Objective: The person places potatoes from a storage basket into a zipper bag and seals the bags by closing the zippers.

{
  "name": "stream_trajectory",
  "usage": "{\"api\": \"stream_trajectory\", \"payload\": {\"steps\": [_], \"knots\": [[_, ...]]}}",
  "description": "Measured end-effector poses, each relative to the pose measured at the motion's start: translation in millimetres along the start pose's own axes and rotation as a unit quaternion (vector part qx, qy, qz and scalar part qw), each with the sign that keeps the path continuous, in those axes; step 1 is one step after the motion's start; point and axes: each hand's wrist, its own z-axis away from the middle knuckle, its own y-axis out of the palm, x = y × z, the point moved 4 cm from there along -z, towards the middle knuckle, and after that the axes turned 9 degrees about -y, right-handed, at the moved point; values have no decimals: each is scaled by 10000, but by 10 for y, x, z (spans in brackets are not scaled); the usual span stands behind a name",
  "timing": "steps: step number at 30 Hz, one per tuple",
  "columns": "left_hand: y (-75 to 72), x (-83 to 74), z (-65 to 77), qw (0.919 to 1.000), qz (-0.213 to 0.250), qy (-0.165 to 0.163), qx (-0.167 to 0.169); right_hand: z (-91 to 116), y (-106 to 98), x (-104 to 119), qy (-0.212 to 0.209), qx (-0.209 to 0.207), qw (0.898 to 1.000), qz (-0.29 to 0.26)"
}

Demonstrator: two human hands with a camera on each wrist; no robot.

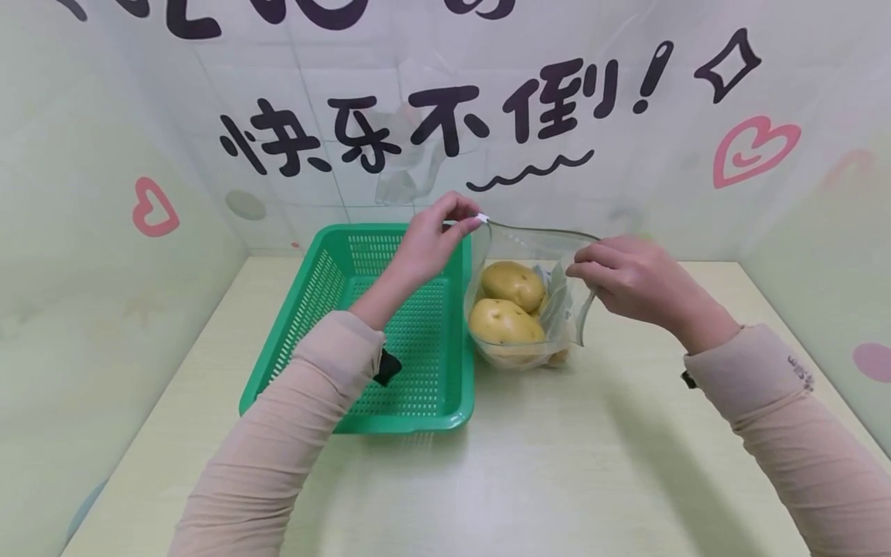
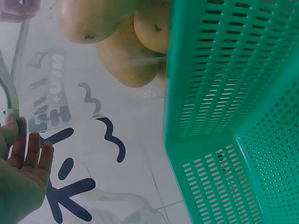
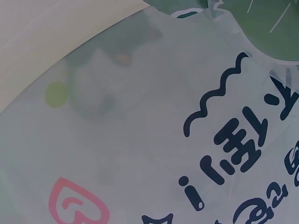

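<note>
A clear zip bag [image 1: 515, 357] stands on the table with its mouth spread. Several yellow potatoes [image 1: 506, 322] lie inside it, along with a crumpled part of the bag's printed side. At the mouth's left end, my left hand [image 1: 440, 232] pinches the white slider [image 1: 483, 218] between thumb and finger. My right hand [image 1: 626, 277] grips the mouth's right edge, its fingers curled over the plastic. In the left wrist view the slider [image 2: 10, 112] sits at the left fingertips, and potatoes [image 2: 128, 53] show beyond the film. The right wrist view does not show the right hand.
A green perforated basket [image 1: 461, 394] stands directly left of the bag, under my left forearm. A black object [image 1: 387, 367] shows beside the left cuff, over the basket. Behind the table [image 1: 543, 480] hangs a pale printed backdrop [image 1: 334, 186], with side panels at left and right.
</note>
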Motion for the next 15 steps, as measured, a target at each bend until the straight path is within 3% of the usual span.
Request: {"api": "stream_trajectory", "payload": {"steps": [9,15], "knots": [[-50,21,-19,9978,354,-115,-555,-8,-15,99,-487,-163,9986,-113],[-132,40,-22,9956,482,-233,-774,42,-97,62,-310,-25,9995,-47]]}}
